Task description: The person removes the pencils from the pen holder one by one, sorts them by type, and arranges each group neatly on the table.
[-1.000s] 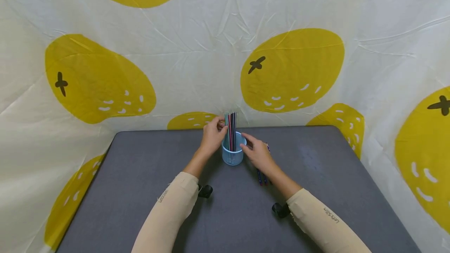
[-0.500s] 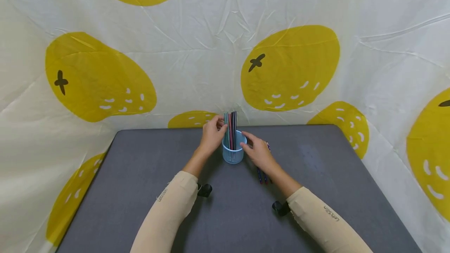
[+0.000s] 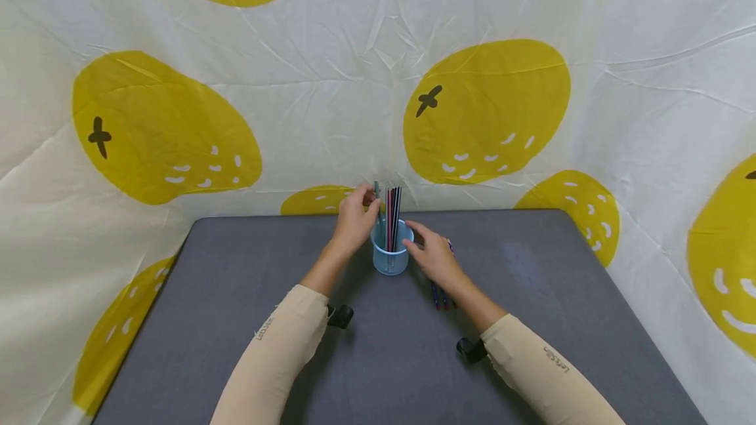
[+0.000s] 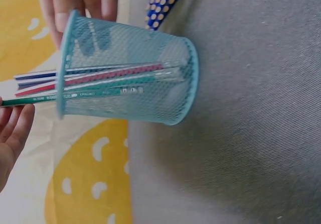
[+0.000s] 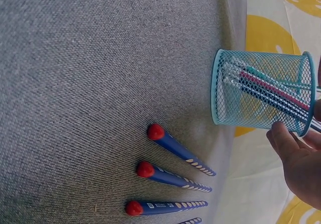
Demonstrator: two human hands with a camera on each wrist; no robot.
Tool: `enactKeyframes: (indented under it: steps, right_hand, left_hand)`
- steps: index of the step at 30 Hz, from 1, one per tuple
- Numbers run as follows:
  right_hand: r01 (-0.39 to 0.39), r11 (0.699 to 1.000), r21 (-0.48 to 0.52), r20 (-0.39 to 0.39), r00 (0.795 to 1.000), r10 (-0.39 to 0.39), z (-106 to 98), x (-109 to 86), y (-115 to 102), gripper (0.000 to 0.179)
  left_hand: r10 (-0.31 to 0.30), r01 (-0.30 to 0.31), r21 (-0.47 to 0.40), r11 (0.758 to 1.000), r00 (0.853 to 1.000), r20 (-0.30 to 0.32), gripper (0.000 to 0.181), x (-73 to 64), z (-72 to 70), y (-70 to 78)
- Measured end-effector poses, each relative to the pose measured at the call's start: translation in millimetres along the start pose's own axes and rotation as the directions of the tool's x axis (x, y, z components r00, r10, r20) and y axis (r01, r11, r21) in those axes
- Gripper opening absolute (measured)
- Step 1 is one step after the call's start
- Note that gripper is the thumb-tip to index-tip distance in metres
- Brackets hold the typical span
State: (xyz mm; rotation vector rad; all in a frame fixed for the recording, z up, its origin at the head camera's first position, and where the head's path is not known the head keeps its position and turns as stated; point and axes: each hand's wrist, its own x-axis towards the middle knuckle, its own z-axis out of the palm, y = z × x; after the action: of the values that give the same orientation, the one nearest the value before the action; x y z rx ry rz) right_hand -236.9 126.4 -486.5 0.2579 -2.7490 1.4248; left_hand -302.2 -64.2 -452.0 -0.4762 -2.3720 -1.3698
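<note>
We see a blue mesh cup [image 3: 390, 263] standing upright on the grey surface [image 3: 378, 372], with pencils rising past its rim. Above the cup's left side, our left hand [image 3: 355, 218] pinches a green pencil [image 4: 42, 98] between fingers and thumb, close to its upper end; the pencil is partly inside the cup, its lower end well above the base and higher than the ends of its neighbours. Also in the cup we can make out dark pencils [image 4: 37, 75], a red pencil [image 4: 36, 88] and another green one [image 4: 150, 76], leaning together. At the cup's right side, our right hand [image 3: 436, 258] grips near the rim, its fingers and thumb curved about the wall. To the right of the cup, near it, we have blue pencils [image 5: 165, 207] with pale dots and red ends lying side by side; a fourth is partly cut off in the right wrist view. Behind the cup hangs a white cloth [image 3: 331, 130] with yellow shapes.
</note>
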Motion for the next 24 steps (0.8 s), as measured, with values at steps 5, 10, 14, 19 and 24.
enactKeyframes:
  steps: [5,10,14,19,24]
  right_hand:
    - [-0.013,1.0,0.002,0.008,1.0,0.013,0,-0.4,-2,0.048]
    - [-0.015,1.0,0.009,0.011,1.0,0.015,0,-1.7,-3,0.048]
    - [-0.018,1.0,0.007,0.012,1.0,0.018,0,-1.6,-2,0.048]
    - [-0.021,1.0,0.01,0.013,1.0,0.021,0,-0.9,-1,0.048]
    - [-0.025,0.999,0.021,0.011,1.0,0.025,0,0.9,0,0.047]
  left_hand:
    - [0.017,-0.017,-0.027,1.0,1.0,0.009,0.017,5.1,-14.5,15.5]
    - [0.051,-0.051,-0.057,0.997,0.999,0.003,0.02,11.0,-28.5,32.2]
    - [0.07,-0.07,-0.086,0.994,0.998,-0.001,0.023,15.4,-40.0,44.9]
    - [0.092,-0.094,-0.089,0.992,0.996,-0.02,0.03,20.2,-55.4,54.9]
    - [0.07,-0.072,-0.078,0.994,0.997,-0.027,0.034,20.7,-66.5,49.0]
